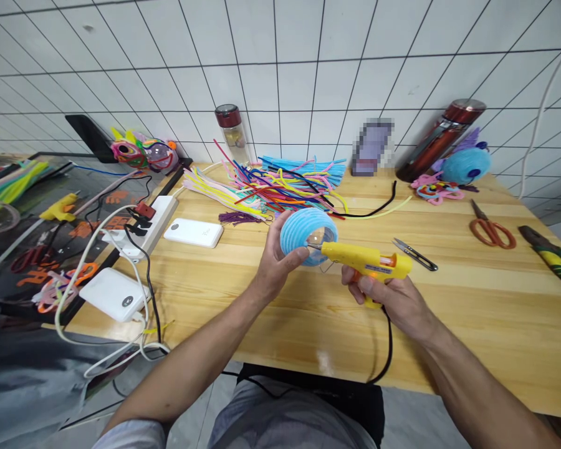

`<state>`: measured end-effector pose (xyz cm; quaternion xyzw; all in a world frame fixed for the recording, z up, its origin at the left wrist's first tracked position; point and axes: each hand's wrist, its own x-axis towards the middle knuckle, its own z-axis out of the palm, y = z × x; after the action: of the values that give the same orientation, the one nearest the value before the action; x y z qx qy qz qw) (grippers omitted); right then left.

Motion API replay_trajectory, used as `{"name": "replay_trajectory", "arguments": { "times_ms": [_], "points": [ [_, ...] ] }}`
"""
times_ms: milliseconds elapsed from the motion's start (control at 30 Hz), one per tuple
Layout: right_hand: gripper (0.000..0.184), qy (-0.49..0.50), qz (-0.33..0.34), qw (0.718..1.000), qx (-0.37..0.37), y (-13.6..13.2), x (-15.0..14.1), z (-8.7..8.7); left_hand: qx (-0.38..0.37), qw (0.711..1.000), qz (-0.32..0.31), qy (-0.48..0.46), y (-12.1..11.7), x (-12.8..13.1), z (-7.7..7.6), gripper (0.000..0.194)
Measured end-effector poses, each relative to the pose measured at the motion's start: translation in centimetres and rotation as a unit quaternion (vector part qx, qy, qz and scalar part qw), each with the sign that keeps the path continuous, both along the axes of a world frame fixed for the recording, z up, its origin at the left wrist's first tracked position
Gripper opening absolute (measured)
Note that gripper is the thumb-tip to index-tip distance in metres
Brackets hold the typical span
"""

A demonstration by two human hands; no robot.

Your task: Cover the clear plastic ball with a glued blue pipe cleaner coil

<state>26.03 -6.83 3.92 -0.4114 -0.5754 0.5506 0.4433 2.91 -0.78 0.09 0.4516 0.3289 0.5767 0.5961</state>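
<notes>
My left hand (277, 257) is closed round a clear ball wrapped in light blue pipe cleaner (305, 232), held just above the wooden table (472, 312). My right hand (387, 298) grips the handle of a yellow glue gun (365, 260). The gun's nozzle touches the bare clear part of the ball. The gun's black cord (387, 349) hangs off the table's front edge.
A pile of coloured pipe cleaners (280, 184) lies behind the ball. Small snips (415, 254), orange scissors (492, 231) and pliers (554, 259) lie to the right. Two power banks (194, 232) (115, 293), a power strip (144, 232) and cables sit left. Bottles (234, 132) (442, 138) stand by the wall.
</notes>
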Motion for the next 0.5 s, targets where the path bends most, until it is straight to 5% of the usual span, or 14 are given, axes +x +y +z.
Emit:
{"name": "replay_trajectory", "arguments": {
  "times_ms": [500],
  "points": [
    [0.048,-0.019,0.008,0.999,0.032,0.04,0.09,0.02,0.009,1.000,-0.004,0.000,0.12,-0.09,-0.36,0.096]
  ]
}}
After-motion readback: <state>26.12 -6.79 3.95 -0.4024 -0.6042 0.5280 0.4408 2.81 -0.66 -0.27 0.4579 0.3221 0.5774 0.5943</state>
